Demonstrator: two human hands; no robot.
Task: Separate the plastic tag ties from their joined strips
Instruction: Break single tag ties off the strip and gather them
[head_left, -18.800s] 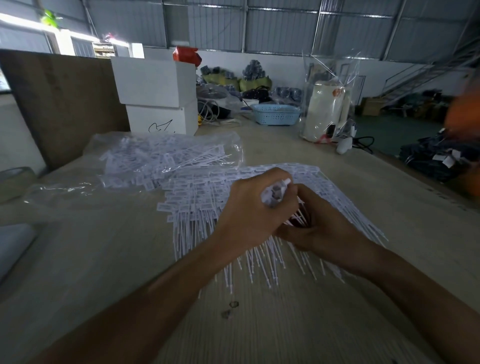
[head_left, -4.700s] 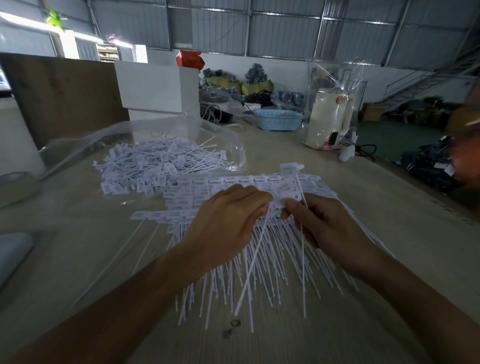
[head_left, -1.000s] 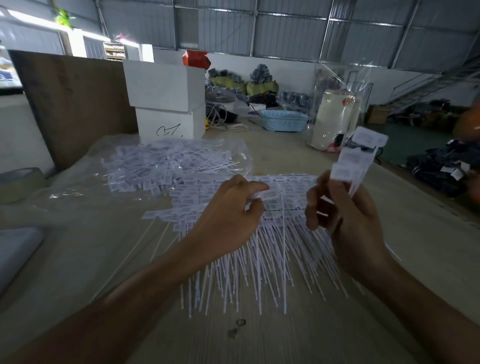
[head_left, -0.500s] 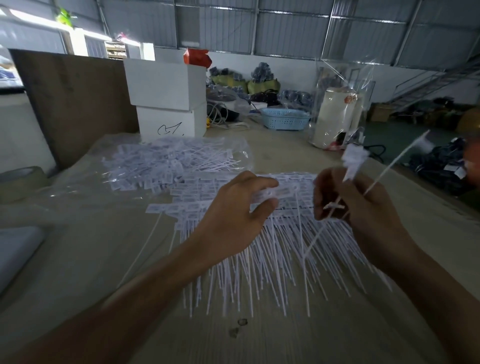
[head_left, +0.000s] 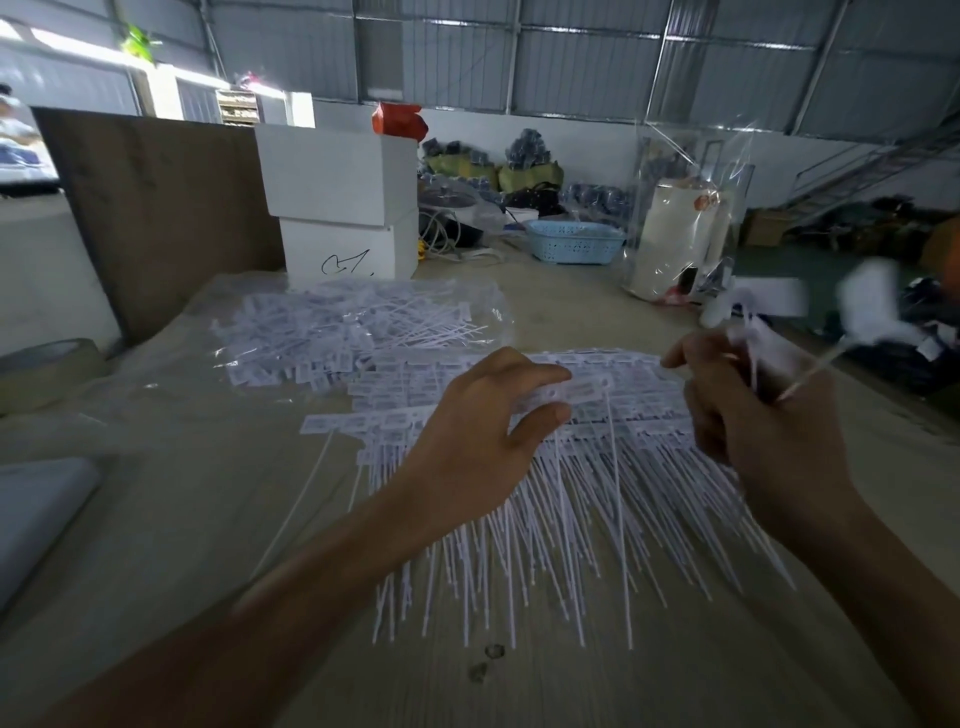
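Observation:
A fan of joined white tag-tie strips (head_left: 571, 499) lies on the table in front of me, label heads at the far side, thin tails toward me. My left hand (head_left: 478, 441) pinches a strip of label heads (head_left: 582, 389) between thumb and fingers just above the fan. My right hand (head_left: 753, 415) is raised to the right and grips a few loose ties (head_left: 769, 322), their heads blurred by motion. A heap of loose ties (head_left: 337, 332) lies on a clear plastic bag at the far left.
Two stacked white boxes (head_left: 343, 208) stand behind the heap, beside a brown board (head_left: 156, 218). A blue basket (head_left: 574, 241) and a bagged white roll (head_left: 680, 239) sit at the far end. A tape roll (head_left: 47, 364) lies at the left edge.
My right hand has swung its loose ties further out to the right. My left hand keeps its pinch on the strip of label heads, almost in the same place.

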